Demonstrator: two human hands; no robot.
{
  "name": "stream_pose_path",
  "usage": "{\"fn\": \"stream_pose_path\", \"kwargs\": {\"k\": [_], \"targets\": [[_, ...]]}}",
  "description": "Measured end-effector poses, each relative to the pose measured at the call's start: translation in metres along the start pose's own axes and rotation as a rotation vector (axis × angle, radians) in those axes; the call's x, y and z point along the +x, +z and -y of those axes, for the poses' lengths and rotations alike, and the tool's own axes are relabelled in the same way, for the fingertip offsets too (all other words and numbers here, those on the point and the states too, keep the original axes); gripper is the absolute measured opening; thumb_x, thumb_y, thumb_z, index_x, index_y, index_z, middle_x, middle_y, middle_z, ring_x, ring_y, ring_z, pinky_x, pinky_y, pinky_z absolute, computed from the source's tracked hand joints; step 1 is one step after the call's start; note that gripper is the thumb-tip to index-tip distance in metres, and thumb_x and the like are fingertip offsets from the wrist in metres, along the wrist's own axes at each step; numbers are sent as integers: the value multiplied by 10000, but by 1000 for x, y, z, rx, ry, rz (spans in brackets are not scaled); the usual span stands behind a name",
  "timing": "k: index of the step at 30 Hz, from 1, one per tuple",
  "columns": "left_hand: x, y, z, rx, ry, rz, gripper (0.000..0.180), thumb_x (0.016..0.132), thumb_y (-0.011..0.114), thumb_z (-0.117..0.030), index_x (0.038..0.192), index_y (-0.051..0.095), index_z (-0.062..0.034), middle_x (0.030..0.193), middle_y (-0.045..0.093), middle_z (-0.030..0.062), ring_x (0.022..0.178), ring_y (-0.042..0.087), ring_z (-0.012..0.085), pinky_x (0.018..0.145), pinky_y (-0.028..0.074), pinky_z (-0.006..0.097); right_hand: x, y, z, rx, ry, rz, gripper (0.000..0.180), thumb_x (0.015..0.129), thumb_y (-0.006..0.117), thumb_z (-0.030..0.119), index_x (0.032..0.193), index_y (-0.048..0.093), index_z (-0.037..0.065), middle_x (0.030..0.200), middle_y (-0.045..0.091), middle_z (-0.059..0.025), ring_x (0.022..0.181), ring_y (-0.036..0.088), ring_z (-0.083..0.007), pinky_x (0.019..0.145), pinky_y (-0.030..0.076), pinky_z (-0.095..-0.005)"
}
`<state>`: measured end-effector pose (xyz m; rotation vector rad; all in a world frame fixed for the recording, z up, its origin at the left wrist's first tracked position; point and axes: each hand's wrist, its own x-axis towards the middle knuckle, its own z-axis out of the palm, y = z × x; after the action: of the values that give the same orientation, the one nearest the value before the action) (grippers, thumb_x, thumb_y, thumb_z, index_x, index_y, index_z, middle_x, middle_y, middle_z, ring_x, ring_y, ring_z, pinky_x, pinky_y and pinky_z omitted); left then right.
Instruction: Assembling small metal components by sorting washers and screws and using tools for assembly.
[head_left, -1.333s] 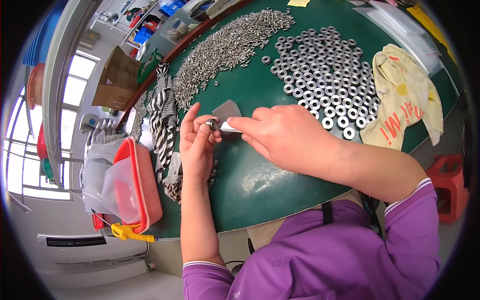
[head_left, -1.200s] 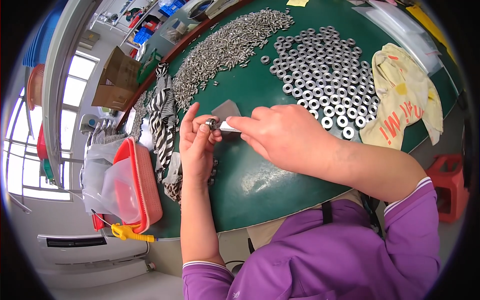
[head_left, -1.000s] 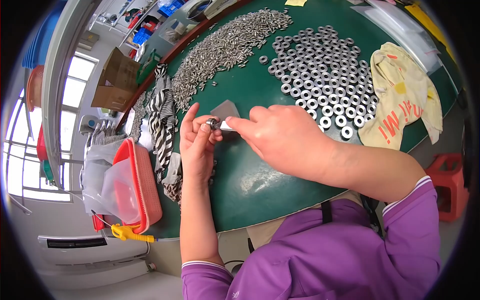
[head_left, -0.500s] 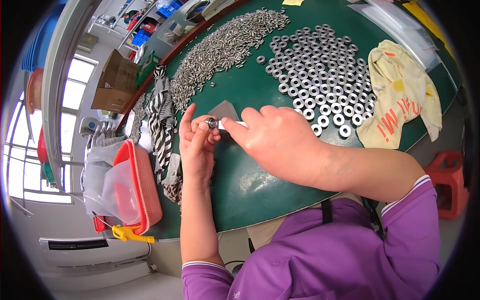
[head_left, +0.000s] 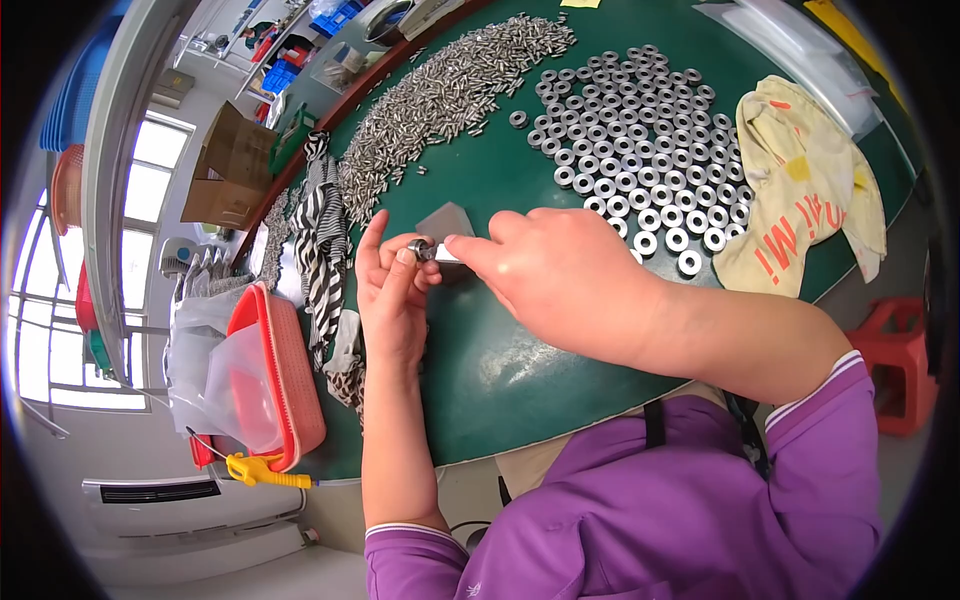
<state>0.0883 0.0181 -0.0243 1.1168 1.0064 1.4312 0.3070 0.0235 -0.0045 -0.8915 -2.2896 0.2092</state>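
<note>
Between the thumb and fingers of my left hand [head_left: 388,295], a small shiny metal ring [head_left: 420,249] is pinched. My right hand [head_left: 565,275] closes around a flat, pale strip-like tool [head_left: 452,255]; its exact kind does not show. The tool's end meets the ring or lies right beside it, and my fingers hide the rest. Behind both hands a grey block [head_left: 447,220] rests on the green table. Many similar metal rings [head_left: 648,177] lie spread to the right, beyond my right hand.
A heap of small metal pins [head_left: 440,95] covers the far left of the green table [head_left: 500,390]. Striped cloth [head_left: 320,240] and a red basket [head_left: 290,370] with a yellow air gun [head_left: 265,468] are left. A yellow cloth [head_left: 800,190] lies right, near a red stool [head_left: 895,365].
My right hand has shifted slightly left toward the ring, and less of the pale tool shows. My left hand keeps its pinch on the ring, almost in place.
</note>
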Motion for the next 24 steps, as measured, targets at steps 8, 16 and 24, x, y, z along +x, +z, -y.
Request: {"fn": "stream_pose_path", "kwargs": {"k": [8, 16, 24], "targets": [[1, 4, -2, -9, 9, -36, 584, 923, 571, -84, 1410, 258, -3, 1015, 612, 109, 758, 593, 122, 703, 512, 241, 0, -1, 12, -225, -23, -68, 366, 752, 609, 123, 1117, 636, 106, 760, 565, -46, 651, 597, -190, 543, 503, -307], [-2, 1, -3, -65, -19, -48, 559, 931, 558, -92, 1399, 269, 10, 1078, 602, 121, 797, 599, 145, 726, 518, 257, 1, -4, -1, -119, -68, -94, 295, 786, 634, 133, 1080, 650, 113, 729, 555, -49, 652, 591, -219, 546, 495, -329], [-1, -4, -2, -86, 6, -34, 518, 943, 522, -79, 1394, 284, 8, 1105, 596, 137, 831, 607, 159, 752, 520, 273, 4, -7, -4, -25, -38, -45, 219, 774, 608, 119, 982, 588, 52, 750, 621, -97, 716, 654, -253, 599, 530, -360]]}}
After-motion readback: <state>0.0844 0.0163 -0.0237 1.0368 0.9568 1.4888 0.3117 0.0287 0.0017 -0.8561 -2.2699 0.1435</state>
